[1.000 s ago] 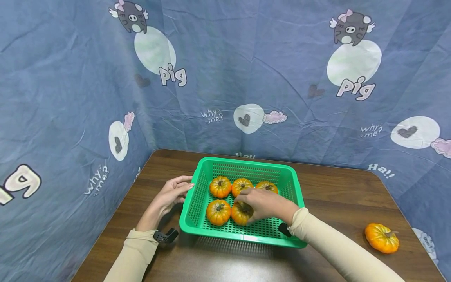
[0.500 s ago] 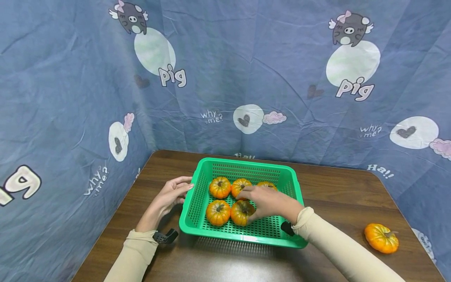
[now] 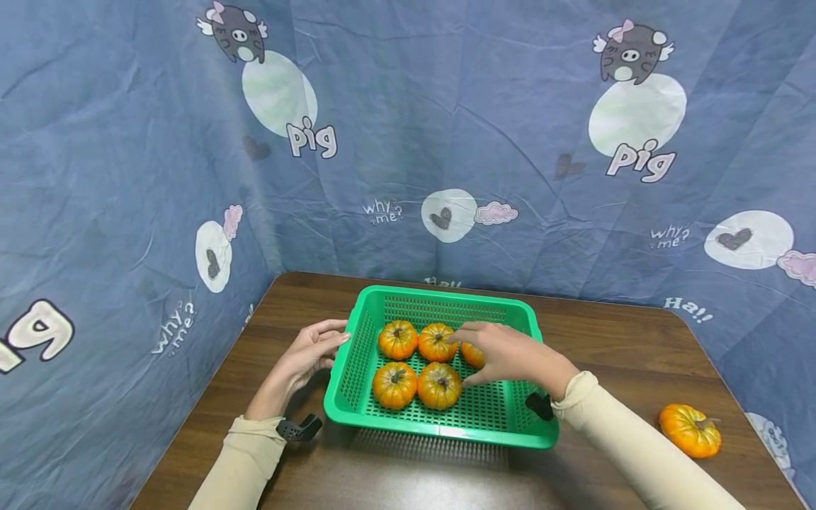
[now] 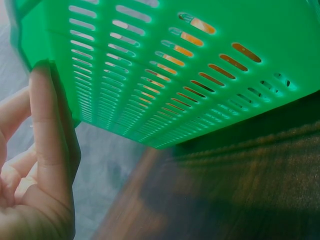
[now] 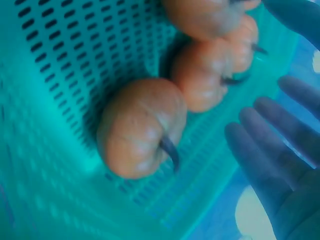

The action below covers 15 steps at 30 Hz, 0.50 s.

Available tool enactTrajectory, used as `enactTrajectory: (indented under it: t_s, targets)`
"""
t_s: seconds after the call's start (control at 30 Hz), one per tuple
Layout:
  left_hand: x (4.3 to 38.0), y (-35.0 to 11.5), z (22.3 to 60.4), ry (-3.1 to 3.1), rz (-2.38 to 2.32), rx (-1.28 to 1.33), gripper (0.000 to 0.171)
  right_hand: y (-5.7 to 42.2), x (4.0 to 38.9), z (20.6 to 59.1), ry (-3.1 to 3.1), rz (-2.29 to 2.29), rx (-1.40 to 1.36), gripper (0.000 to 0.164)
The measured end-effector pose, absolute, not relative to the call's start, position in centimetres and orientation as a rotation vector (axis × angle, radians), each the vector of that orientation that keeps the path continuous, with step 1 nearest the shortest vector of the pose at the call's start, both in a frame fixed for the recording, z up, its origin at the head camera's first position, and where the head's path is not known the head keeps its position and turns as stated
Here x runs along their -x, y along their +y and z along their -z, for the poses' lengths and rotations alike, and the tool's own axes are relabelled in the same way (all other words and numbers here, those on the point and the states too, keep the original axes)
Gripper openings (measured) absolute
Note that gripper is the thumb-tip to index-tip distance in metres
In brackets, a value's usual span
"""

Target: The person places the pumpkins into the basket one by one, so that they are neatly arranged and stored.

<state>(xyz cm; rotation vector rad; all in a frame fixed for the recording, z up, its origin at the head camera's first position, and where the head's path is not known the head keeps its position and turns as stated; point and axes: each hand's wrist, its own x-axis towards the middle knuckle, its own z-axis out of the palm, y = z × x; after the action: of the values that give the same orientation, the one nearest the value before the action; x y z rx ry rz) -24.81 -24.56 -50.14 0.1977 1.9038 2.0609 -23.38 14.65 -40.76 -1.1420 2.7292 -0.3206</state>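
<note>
A green perforated plastic basket (image 3: 440, 430) holds several small orange pumpkins, one of them the front-row pumpkin (image 3: 440, 386) with a dark stem. My left hand (image 3: 310, 352) is at the basket's left side, its fingertips touching the rim. In the left wrist view, a straight finger (image 4: 47, 120) lies against the outer wall. Above the right half of the basket, my right hand (image 3: 510, 354) has its fingers spread and holds nothing. It partly covers the back-right pumpkin (image 3: 472, 355). The right wrist view shows its fingers apart from the pumpkins (image 5: 142, 127).
One more pumpkin (image 3: 690, 431) lies on the wooden table (image 3: 612, 347) to the right, near the right sleeve. A blue printed cloth (image 3: 382, 142) hangs behind the table and along its left side.
My right hand has come off the front-row pumpkin and moved right and slightly up, leaving that pumpkin uncovered in the basket. The left hand and basket stay in place.
</note>
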Motion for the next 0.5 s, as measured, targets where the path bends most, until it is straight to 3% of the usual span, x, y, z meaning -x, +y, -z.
enactTrajectory:
  t_s: [0.23,0.5]
  targets:
    - [24.8,-24.6,50.2,1.875,-2.080,-0.202,0.054,17.0,23.2,39.5,2.799,0.415,1.127,0.063]
    - [24.8,-24.6,50.2,1.880,-2.076,-0.214,0.053,20.4,22.2,39.3,2.883,0.437,1.058,0.066]
